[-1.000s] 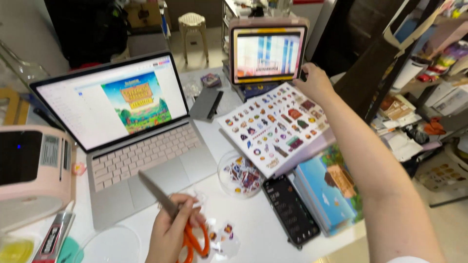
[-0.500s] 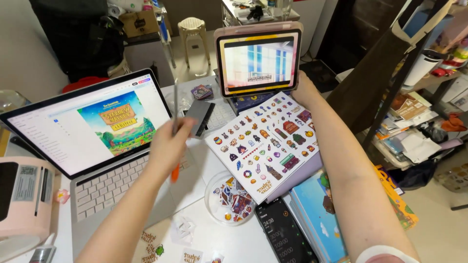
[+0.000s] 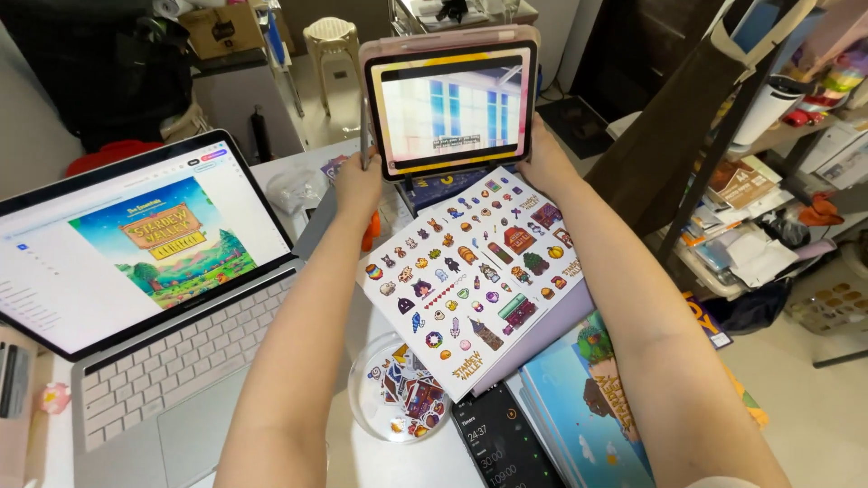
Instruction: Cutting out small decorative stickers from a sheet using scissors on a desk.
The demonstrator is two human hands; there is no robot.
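You are gripping the pink-cased tablet (image 3: pixel 449 99) at both lower edges, left hand (image 3: pixel 359 185) also clutching orange-handled scissors (image 3: pixel 369 226), right hand (image 3: pixel 542 163) opposite.

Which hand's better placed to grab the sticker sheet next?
Probably right: the right hand only rests at the tablet edge, just above the sticker sheet; the left hand holds orange scissors.

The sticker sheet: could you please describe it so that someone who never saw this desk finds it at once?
Start at the open laptop on the left of the desk, then look right, below the upright tablet held by both hands. The sticker sheet lies there tilted. It alone is a white page covered with many small colourful pictures.
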